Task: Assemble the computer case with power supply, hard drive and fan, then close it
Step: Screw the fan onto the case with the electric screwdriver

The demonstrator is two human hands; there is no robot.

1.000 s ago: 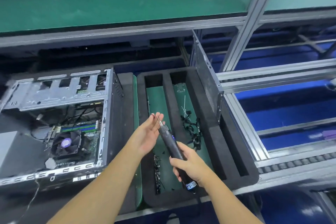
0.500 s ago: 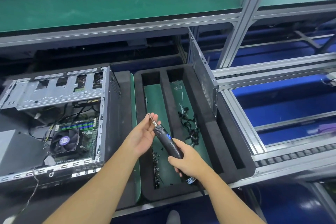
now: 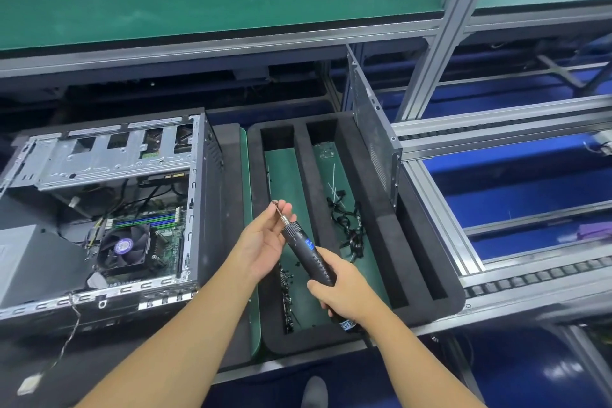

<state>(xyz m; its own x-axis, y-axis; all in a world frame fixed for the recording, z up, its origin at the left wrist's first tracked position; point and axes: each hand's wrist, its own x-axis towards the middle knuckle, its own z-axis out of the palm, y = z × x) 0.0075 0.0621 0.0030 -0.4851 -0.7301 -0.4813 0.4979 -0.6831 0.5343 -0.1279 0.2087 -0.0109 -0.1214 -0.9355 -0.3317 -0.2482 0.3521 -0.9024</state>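
Head view. The right hand [image 3: 344, 296] is clenched round the lower handle of the driver [image 3: 309, 250]. The driver's long axis runs from that grip up and to the left, so the bit [image 3: 280, 211] points away from the person and slightly toward the case [image 3: 109, 209].

The left hand [image 3: 265, 242] is palm-up at the bit, its fingertips [image 3: 285, 207] nearly straight just behind the shaft and the thumb close on the other side. Whether they pinch the bit or a screw at its tip is too small to tell.

Both hands hover above the left slot of the tray [image 3: 367, 209]. Loose screws [image 3: 288, 288] lie in it just below the fingers, and the cables [image 3: 347, 228] are in the slot to the right of them.

The case lies open-side up, left of the fingers and apart from them. Its near wall runs away from the person, and the fan [image 3: 122, 247] sits deeper inside. The left hand is nearer to it.

I judge the next move is a swing of the driver leftward. The right hand would need to turn the axis toward whichever screw hole is meant.

The panel [image 3: 374, 129] stands upright beyond and right of the fingers, not yet fitted.
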